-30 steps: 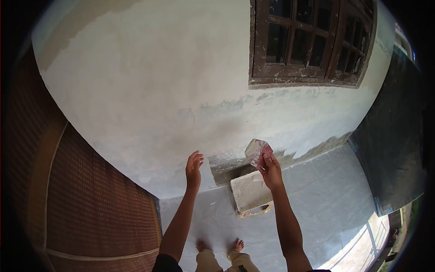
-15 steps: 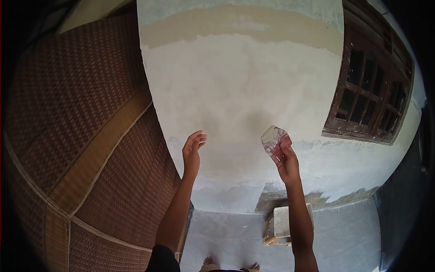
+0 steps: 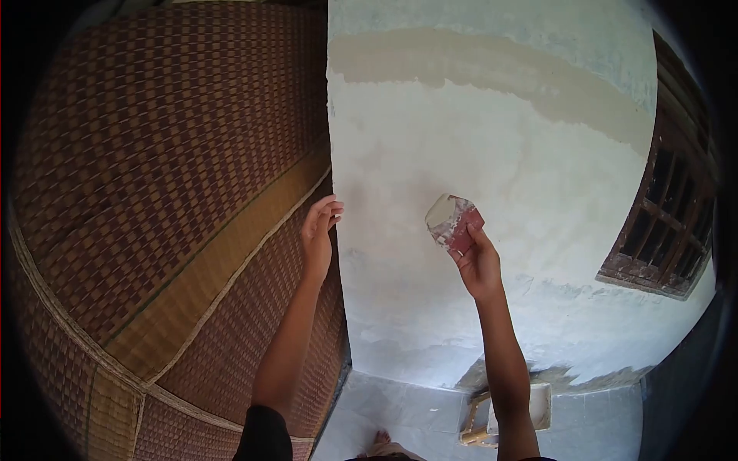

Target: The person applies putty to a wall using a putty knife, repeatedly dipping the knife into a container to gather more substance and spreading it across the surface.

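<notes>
My right hand (image 3: pixel 481 265) grips a putty scraper (image 3: pixel 466 230) by its red part, thumb laid over the face. The scraper's upper part is pale and smeared with whitish putty, and its edge points up and left in front of the wall. Raised at the left, my left hand (image 3: pixel 317 230) holds nothing, its fingers loosely bent and apart. It overlaps the border between the woven mat and the wall in this view. The wall (image 3: pixel 400 146) ahead is pale, with a beige band across its upper part and bluish-white patches lower down.
A woven brown mat (image 3: pixel 192 131) spans the left side. At the right is a brown wooden window (image 3: pixel 661 215) with dark panes. Below, a light-coloured stool (image 3: pixel 477 435) and a pale container (image 3: pixel 543 404) stand on the grey floor (image 3: pixel 592 430), partly behind my right forearm.
The view has swung left, so the wall and window sit farther right and more mat shows. Both hands stay raised, and the scraper remains in my right hand.
</notes>
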The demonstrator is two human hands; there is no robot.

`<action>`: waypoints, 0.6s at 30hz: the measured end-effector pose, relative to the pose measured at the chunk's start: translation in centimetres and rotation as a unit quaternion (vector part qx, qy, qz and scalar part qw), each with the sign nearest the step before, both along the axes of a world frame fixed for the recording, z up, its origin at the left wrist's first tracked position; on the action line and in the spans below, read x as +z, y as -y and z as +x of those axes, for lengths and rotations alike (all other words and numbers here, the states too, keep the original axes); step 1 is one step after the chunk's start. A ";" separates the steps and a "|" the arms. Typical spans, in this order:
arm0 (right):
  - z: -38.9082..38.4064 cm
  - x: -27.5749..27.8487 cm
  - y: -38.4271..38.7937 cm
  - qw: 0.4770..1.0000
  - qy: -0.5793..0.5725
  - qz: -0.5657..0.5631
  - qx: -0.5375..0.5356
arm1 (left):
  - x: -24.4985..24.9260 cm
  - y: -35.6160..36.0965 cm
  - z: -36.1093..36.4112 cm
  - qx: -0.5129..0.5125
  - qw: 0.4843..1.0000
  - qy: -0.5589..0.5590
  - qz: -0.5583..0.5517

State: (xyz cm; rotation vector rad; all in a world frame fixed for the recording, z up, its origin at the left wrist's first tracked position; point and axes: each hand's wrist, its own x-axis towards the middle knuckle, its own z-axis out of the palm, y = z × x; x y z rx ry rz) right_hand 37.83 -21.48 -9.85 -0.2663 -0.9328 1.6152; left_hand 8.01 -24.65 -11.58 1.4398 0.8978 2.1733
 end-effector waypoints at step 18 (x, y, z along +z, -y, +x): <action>-11.5 11.1 -8.1 0.882 0.230 0.334 -0.239 | 4.6 -13.2 -7.5 0.020 0.998 0.001 0.056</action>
